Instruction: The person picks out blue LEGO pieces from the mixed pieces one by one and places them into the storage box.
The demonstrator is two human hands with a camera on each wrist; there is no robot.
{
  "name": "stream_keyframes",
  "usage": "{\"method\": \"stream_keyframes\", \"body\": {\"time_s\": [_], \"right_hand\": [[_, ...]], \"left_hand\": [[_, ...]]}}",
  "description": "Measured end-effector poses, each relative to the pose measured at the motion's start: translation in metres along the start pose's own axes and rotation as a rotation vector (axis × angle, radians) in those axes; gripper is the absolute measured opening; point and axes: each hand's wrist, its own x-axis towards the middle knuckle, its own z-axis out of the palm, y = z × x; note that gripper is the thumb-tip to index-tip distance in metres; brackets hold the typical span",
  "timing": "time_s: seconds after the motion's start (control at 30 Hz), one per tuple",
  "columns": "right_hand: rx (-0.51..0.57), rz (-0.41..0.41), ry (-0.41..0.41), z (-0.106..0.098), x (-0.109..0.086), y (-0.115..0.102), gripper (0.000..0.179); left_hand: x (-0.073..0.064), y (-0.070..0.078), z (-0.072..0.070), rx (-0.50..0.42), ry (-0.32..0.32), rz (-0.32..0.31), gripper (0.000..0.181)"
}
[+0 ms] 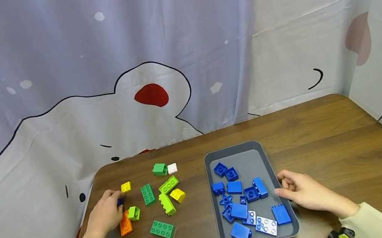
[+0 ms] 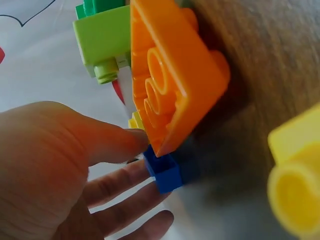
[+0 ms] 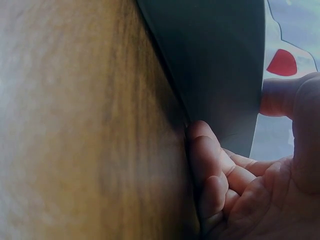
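At the table's left side, my left hand (image 1: 102,214) pinches a small blue brick (image 2: 167,176) between thumb and fingers. Mostly covered by the fingers in the head view, this brick sits just beside an orange brick (image 1: 125,224). In the left wrist view the orange brick's hollow underside faces the thumb. My right hand (image 1: 307,192) grips the right side of a grey tray (image 1: 252,158), thumb on the rim and curled fingers against the outer wall. Inside the tray lie many blue bricks (image 1: 234,188), among them a shiny blue plate brick (image 1: 266,225).
Around the left hand lie a lime brick (image 1: 133,213) and a yellow brick (image 1: 125,187). Green bricks (image 1: 162,229), lime bricks (image 1: 167,203), another yellow brick (image 1: 178,195) and a white brick (image 1: 172,168) are scattered left of the tray. A patterned curtain (image 1: 202,49) hangs behind the wooden table (image 1: 315,136).
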Motion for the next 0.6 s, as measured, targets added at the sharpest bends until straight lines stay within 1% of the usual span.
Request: {"method": "stream_keyframes", "body": {"time_s": [0.1, 0.2, 0.47, 0.53, 0.6], "right_hand": [[0.004, -0.003, 0.0, 0.0, -0.0003, 0.0002, 0.038], [-0.002, -0.008, 0.0, -0.0007, -0.0002, 0.0007, 0.038], [-0.029, 0.008, -0.001, -0.0018, 0.0012, 0.0029, 0.038], [-0.035, 0.005, 0.001, -0.0011, 0.0013, 0.0029, 0.037], [-0.038, 0.01, 0.003, 0.0003, 0.001, 0.0026, 0.036]], "left_hand": [[-0.0008, -0.0021, 0.0006, -0.009, -0.011, -0.007, 0.033], [-0.0018, -0.0036, -0.0001, -0.013, -0.008, -0.016, 0.033], [-0.0058, -0.0071, -0.0006, -0.042, -0.027, -0.026, 0.026], [-0.008, -0.0086, -0.0004, -0.047, -0.012, -0.035, 0.025], [-0.0099, -0.009, -0.0012, -0.052, 0.027, -0.039, 0.024]]}}
